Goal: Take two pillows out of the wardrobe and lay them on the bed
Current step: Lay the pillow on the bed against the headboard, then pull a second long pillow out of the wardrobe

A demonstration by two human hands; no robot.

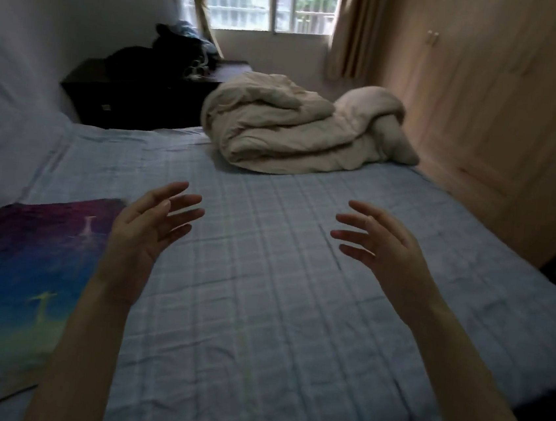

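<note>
A pillow [19,279] with a purple, blue and green print lies flat on the bed [261,294] at the left, near the white wall. My left hand [148,227] hovers just right of the pillow's upper corner, fingers spread and holding nothing. My right hand [379,245] hovers over the middle of the blue checked sheet, fingers spread and empty too. The light wooden wardrobe [486,105] stands along the right side of the bed with its doors closed. No second pillow shows.
A folded beige duvet [298,130] lies at the far end of the bed. Behind it a dark cabinet [127,98] carries a black bag. A window [274,0] with brown curtains is at the back. The bed's near right edge drops to dark floor.
</note>
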